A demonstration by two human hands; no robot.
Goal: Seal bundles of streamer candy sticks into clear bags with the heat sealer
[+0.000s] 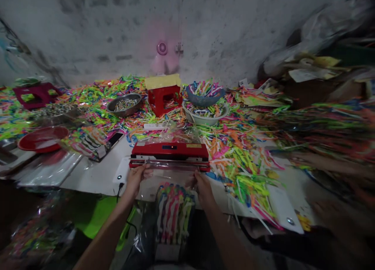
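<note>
A clear plastic bag is stretched between my two hands, its top edge lying along the front of a red sealing machine. My left hand pinches the bag's left corner, and my right hand pinches the right corner. Colourful strips fill the lower part of the bag, which hangs below the table edge with a pale label at its bottom. A small light shows on the machine's top.
Colourful strips cover much of the table. Behind the machine are a red stool, a metal bowl and stacked basins. A packed bag and phone lie left. Another person's blurred arm is at right.
</note>
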